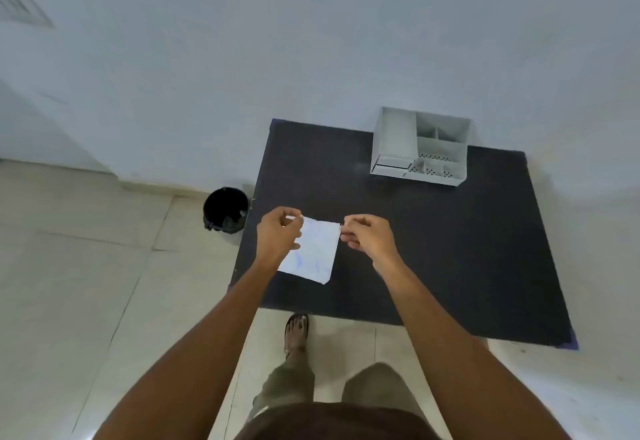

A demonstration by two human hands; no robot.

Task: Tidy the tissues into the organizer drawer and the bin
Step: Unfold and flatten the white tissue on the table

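On the tiled floor at far left, just beside the surface edge: round black bin (225,209), small pale scraps inside; left hand (277,235) pinched on the far-left corner of a flat white square tissue (315,252), held over the near-left of the dark matte rectangular surface (450,249); right hand (369,237) pinched on the far-right corner; at far right, against the wall: pale grey compartmented plastic organizer (420,147).

My one camera sits on my head, looking forward and steeply down. It is wide-angle: my forearms fill the near bottom, the dark table (433,249) lies mid-frame below me, the wall (311,41) rises beyond, floor (86,266) left.
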